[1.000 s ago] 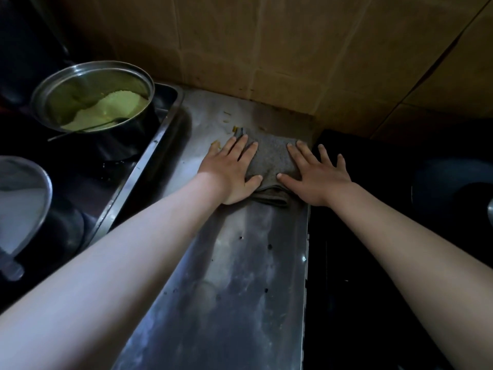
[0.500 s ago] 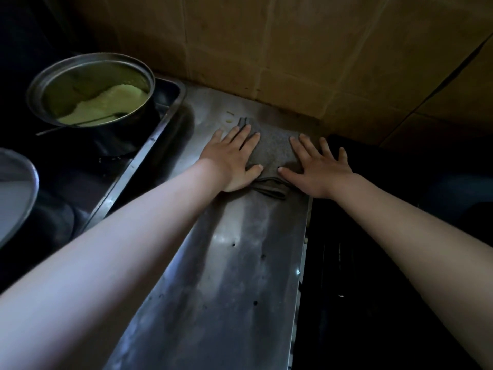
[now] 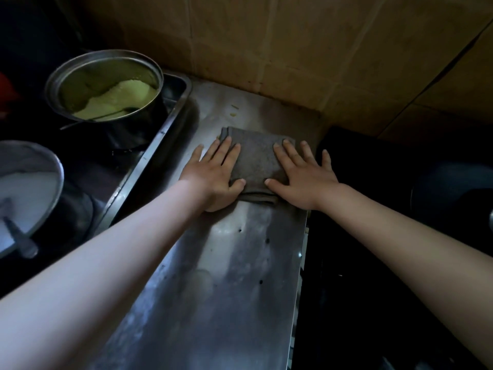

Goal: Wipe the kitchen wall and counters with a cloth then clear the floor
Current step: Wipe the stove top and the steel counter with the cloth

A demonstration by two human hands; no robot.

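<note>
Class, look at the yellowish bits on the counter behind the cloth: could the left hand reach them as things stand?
Probably yes. The left hand lies flat on the cloth, and only bare counter lies between the cloth and the bits.

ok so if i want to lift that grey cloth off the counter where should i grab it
Pinch the near folded edge of the cloth, the thick layered lip facing you between the two thumbs, coming from your side. It looks bunched there, so probably easiest to get fingers under; the rest lies flat on the steel counter. The left hand and right hand press flat on it, not gripping.
</note>
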